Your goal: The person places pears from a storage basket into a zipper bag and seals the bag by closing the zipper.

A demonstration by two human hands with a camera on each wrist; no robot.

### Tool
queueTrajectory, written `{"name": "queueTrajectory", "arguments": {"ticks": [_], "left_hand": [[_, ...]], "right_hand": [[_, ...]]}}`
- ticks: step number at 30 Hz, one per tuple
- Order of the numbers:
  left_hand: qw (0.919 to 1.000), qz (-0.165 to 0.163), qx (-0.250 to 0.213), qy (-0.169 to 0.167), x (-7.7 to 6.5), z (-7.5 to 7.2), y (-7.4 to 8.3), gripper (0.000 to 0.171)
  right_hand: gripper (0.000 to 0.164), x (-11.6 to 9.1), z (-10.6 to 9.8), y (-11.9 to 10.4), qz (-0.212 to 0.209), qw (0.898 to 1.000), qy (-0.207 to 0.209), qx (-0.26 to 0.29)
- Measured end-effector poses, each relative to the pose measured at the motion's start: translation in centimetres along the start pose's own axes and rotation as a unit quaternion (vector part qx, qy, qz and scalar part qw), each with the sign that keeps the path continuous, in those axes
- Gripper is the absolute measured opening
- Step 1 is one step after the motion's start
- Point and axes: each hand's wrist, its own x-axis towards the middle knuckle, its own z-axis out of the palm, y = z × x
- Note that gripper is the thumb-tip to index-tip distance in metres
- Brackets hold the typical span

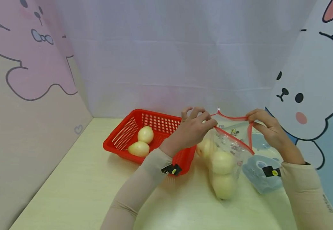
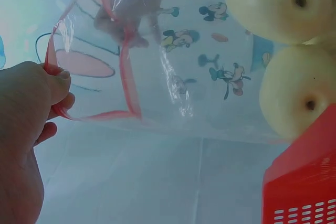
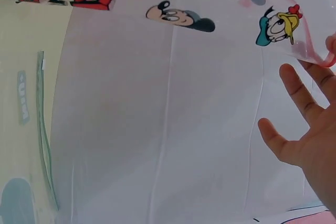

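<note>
A clear zip bag with a red rim [image 1: 235, 139] and cartoon prints is held up by its mouth, which gapes between my two hands. Several pale yellow pears [image 1: 223, 163] fill its lower part; two of the pears [image 2: 296, 87] show close up in the left wrist view. My left hand [image 1: 195, 127] pinches the near left part of the rim between thumb and fingers. With thumb and forefinger, my right hand [image 1: 269, 131] pinches the right side, its other fingers spread in the right wrist view. Two more pears [image 1: 139, 149] lie in the red basket [image 1: 120, 151], beneath and left of my left forearm.
A pale blue translucent bag [image 1: 262, 174] lies on the table at the right, behind my right wrist. The light wooden table [image 1: 77, 179] meets a white curtain [image 1: 169, 64] at the back, and printed cartoon walls stand at both sides.
</note>
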Motion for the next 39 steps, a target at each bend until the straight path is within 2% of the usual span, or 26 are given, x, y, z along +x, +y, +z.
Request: {"name": "queueTrajectory", "arguments": {"ticks": [8,13,16,20,24,27,32,34,39], "left_hand": [[0.9998,0.014,0.013,-0.002,0.0,0.5,0.0,0.012],[0.9995,0.020,0.024,0.004,-0.1,0.5,0.0,0.010],[0.9994,0.022,0.026,0.005,-0.1,0.5,0.1,0.010],[0.9993,0.020,0.030,0.002,-0.3,0.6,0.0,0.011],[0.9993,0.019,0.034,0.001,-0.5,0.5,-0.1,0.011],[0.9992,0.019,0.035,0.000,-0.6,0.5,0.0,0.012],[0.9991,0.019,0.037,-0.002,-0.5,0.4,0.2,0.013],[0.9991,0.019,0.038,-0.003,-0.5,0.4,0.2,0.013],[0.9991,0.023,0.035,-0.003,-0.4,0.4,0.4,0.013]], "right_hand": [[0.029,-0.4,-0.3,-0.5,0.050,0.999,-0.004,-0.021],[0.026,-1.1,-0.7,-1.8,0.101,0.993,-0.005,-0.066],[0.028,-1.6,-0.9,-2.9,0.128,0.986,0.008,-0.105],[0.027,-1.8,-0.9,-4.6,0.169,0.969,0.008,-0.178],[0.032,-1.9,-0.7,-6.5,0.231,0.944,-0.042,-0.231],[0.038,-2.1,-0.2,-7.8,0.251,0.930,-0.075,-0.257],[0.049,-2.3,1.3,-9.0,0.234,0.915,-0.072,-0.320],[0.045,-2.3,1.9,-9.1,0.205,0.919,-0.045,-0.335],[0.022,-2.3,3.1,-8.9,0.101,0.938,0.014,-0.331]]}}
